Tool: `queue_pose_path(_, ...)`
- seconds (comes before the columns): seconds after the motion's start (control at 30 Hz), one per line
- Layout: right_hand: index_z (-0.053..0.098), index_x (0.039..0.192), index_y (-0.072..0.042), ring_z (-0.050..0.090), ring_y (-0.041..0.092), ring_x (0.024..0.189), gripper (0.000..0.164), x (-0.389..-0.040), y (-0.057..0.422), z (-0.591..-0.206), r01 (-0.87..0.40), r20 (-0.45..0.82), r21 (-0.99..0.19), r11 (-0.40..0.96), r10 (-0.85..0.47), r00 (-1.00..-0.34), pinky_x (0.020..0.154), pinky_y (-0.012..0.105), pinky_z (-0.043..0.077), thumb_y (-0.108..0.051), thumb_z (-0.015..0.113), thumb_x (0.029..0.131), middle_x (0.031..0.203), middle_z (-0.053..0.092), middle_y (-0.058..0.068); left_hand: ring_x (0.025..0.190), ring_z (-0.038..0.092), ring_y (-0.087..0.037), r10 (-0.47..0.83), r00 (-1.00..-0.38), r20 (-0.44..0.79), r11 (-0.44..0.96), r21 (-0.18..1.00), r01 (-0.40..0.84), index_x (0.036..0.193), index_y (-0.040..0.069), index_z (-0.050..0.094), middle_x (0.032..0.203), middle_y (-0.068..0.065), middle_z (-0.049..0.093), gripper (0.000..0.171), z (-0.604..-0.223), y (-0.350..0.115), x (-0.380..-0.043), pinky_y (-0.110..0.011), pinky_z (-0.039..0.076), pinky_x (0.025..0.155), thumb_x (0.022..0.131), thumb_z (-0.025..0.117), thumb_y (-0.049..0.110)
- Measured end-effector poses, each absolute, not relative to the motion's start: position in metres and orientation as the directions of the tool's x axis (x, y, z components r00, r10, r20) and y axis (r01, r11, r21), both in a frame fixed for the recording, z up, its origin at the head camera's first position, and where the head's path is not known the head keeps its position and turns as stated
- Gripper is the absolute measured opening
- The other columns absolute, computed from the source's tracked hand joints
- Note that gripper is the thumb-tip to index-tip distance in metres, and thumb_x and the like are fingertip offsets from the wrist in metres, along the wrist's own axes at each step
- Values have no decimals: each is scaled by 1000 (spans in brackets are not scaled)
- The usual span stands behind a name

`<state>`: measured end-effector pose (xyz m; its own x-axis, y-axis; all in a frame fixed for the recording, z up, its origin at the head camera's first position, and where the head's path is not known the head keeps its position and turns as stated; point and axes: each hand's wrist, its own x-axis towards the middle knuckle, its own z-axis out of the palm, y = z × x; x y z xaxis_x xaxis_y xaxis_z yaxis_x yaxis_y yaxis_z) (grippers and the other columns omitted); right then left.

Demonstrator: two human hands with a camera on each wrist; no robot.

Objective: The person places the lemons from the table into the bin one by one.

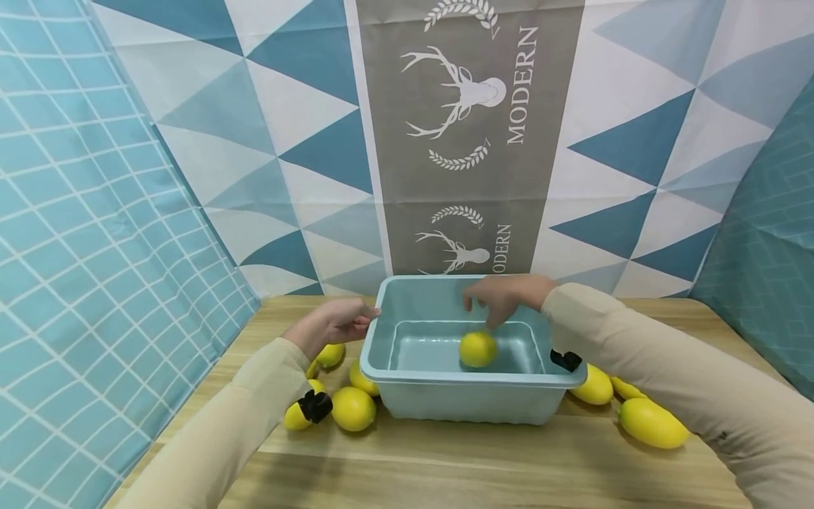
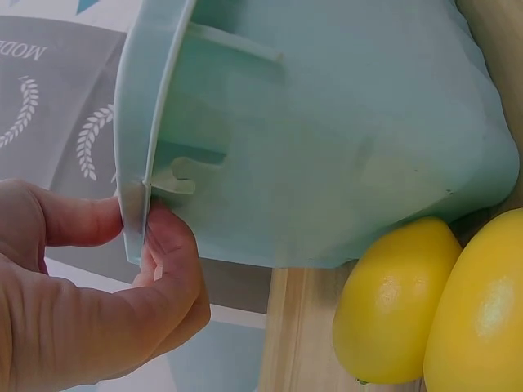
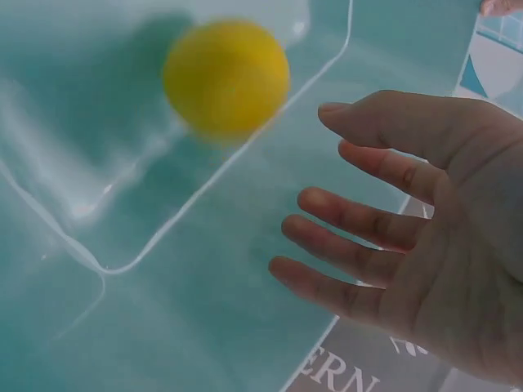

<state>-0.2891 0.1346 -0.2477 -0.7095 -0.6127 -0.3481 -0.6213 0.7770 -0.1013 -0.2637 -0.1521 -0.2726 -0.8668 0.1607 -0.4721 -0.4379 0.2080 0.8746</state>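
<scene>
One yellow lemon (image 1: 478,349) is inside the blue bin (image 1: 467,403), just below R hand (image 1: 505,297), slightly to its left; R hand is nearer than L hand (image 1: 340,318). R fingers are spread, holding nothing, apart from lemon in R wrist view. Lemon's blurred there, looks approx. round; long axis can't tell. L hand pinches bin's rim at its end. More lemons (image 1: 353,408) on worktop (image 1: 407,459) below L hand, others by R sleeve (image 1: 674,367). Text: "MODERN", sideways, on grey backdrop panel (image 1: 467,180) beyond both hands.
</scene>
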Motion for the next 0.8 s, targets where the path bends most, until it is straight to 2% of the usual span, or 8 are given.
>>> queue_pose_path(0.2, 55, 119, -12, 57, 28, 107, 42, -284, 146, -238, -648, -334, -91, 756, -636, -695, 86, 40, 52, -12, 73, 81, 122, 59, 16, 76, 53, -10, 170, -862, -478, 230, 869, -437, 106, -1, 49, 92, -6, 49, 11, -273, -152, -264, -14, 53, 67, 95, 50, 3)
queue_pose_path(0.4, 54, 122, -12, 58, 34, 111, 41, -275, 155, -229, -632, -336, -102, 768, -625, -705, 90, 44, 52, -15, 71, 84, 125, 57, 19, 81, 52, -11, 180, -856, -485, 206, 869, -450, 110, -2, 47, 99, -9, 47, 15, -272, -153, -264, -13, 51, 66, 95, 49, 2)
queue_pose_path(0.53, 55, 121, -11, 59, 36, 113, 40, -266, 163, -224, -629, -322, -121, 768, -630, -707, 92, 46, 52, -14, 71, 84, 125, 58, 19, 77, 54, -10, 177, -856, -486, 222, 867, -446, 108, -2, 49, 95, -8, 50, 14, -274, -152, -264, -13, 52, 66, 95, 50, 3)
queue_pose_path(0.8, 56, 118, -12, 58, 32, 109, 39, -248, 182, -217, -663, -216, -144, 735, -677, -704, 90, 46, 52, -17, 73, 83, 121, 60, 13, 71, 54, -7, 170, -862, -477, 239, 869, -433, 100, 0, 51, 86, -4, 52, 6, -272, -152, -265, -13, 52, 65, 95, 50, 3)
